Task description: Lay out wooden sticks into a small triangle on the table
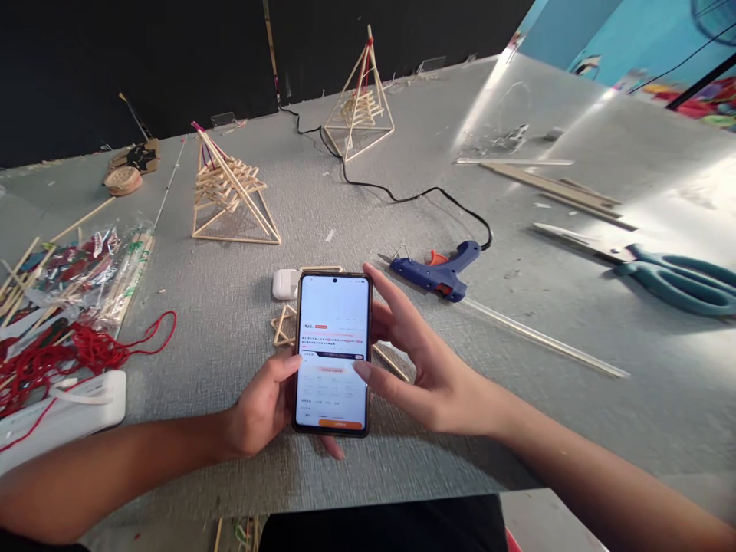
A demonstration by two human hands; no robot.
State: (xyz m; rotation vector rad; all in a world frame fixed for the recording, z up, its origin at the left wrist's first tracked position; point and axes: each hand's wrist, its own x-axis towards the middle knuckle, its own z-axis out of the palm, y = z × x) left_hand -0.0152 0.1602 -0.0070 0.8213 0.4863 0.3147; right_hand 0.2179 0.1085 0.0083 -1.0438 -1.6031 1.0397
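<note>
Both hands are at a smartphone (333, 353), its lit screen turned up toward me and showing a page with an orange bar at the bottom. My left hand (267, 395) is wrapped round the phone's left side, its thumb on the edge. On the other side, my right hand (422, 368) has its thumb at the screen and its fingers along the right edge. Behind the phone lie a white earbud case (284, 284) and a small star-shaped stick frame (283, 326), partly hidden.
Two pyramid frames of wooden sticks (235, 192) stand farther back. At right are a blue glue gun (434, 272) with a black cord, a glue stick (546, 337) and large teal-handled scissors (672, 272). Red yarn (109, 345), plastic-wrapped sticks (129, 264) and a white device (112, 395) lie left.
</note>
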